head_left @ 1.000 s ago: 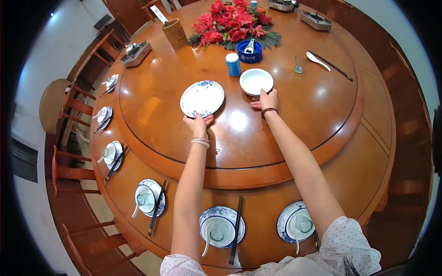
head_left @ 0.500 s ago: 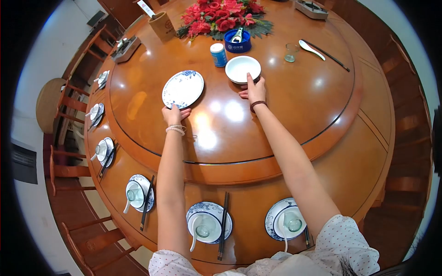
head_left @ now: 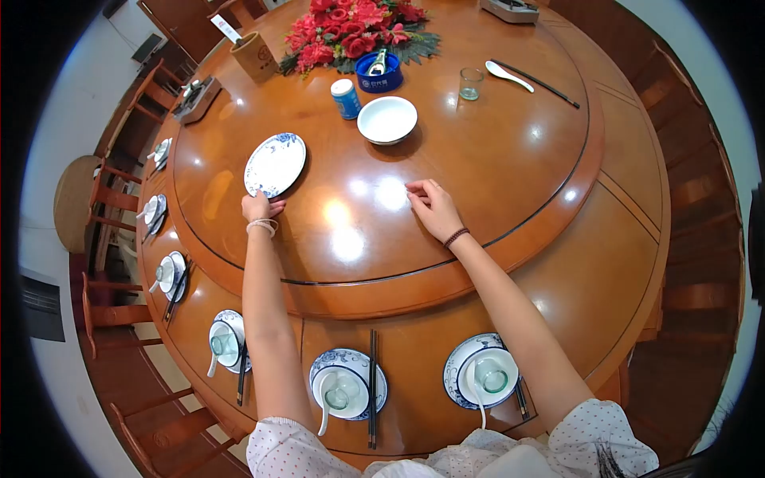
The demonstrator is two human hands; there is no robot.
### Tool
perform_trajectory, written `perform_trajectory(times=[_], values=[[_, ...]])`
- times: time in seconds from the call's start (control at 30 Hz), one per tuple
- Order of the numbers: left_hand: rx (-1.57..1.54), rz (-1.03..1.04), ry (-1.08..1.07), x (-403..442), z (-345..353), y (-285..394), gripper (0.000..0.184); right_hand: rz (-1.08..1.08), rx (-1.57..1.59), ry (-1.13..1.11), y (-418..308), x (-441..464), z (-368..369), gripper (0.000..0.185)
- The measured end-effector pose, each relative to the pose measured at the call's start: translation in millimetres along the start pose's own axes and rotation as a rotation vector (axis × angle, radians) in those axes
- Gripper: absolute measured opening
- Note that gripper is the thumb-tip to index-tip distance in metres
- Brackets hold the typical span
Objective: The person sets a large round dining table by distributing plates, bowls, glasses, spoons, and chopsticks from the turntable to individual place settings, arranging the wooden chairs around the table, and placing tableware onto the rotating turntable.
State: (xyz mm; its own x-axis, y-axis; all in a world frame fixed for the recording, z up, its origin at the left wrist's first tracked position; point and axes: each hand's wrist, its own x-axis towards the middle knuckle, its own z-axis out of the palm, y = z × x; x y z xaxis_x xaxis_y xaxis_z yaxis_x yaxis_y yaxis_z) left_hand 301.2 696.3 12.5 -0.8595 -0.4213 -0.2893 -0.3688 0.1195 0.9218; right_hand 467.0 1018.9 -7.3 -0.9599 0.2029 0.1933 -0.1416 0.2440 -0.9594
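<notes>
One blue-patterned plate (head_left: 275,165), at left over the round wooden bench (head_left: 590,303), is pinched by its near rim in the left hand (head_left: 260,209), thumb on top; the plate's longer outline slants up to the right. Next, I see a white bowl (head_left: 387,119) standing beyond and slightly left of the right hand (head_left: 434,209), the nearer hand, whose loosely curled fingers hold nothing and stay clear of it.
</notes>
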Motion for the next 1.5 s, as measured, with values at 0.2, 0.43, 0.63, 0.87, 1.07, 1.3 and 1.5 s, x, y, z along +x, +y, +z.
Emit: perform_trajectory(times=[0.2,0.43,0.63,0.87,1.07,1.3,1.5], values=[[0.282,0.109,0.066,-40.8,-24.7,3.4,0.041,-0.049,-0.055,-0.136,-4.3,-35.4,-17.2,0.018],[0.321,0.453,-0.225,-164.6,-71.2,-19.9,0.023,-0.386,-0.410,-0.195,-3.6,-68.4,-25.5,0.020],[0.317,0.345,-0.461,-360.6,-109.8,-22.1,0.032,0.013,-0.244,-0.289,-54.2,-146.6,-75.2,0.026],[0.402,0.284,-0.616,-496.7,-68.0,-113.0,0.030,0.141,-0.561,0.056,-87.5,-300.4,-143.1,0.024],[0.575,0.354,-0.645,-527.9,-45.1,-151.7,0.062,0.328,-0.658,0.020,-71.5,-367.5,-152.4,0.030],[0.268,0.020,-0.745,-555.4,-20.9,-157.6,0.079,0.502,-0.615,-0.126,-60.9,-381.1,-127.0,0.058],[0.449,0.436,-0.550,-561.0,-6.8,-166.6,0.064,0.368,-0.614,-0.045,-60.4,-382.6,-142.6,0.039]])
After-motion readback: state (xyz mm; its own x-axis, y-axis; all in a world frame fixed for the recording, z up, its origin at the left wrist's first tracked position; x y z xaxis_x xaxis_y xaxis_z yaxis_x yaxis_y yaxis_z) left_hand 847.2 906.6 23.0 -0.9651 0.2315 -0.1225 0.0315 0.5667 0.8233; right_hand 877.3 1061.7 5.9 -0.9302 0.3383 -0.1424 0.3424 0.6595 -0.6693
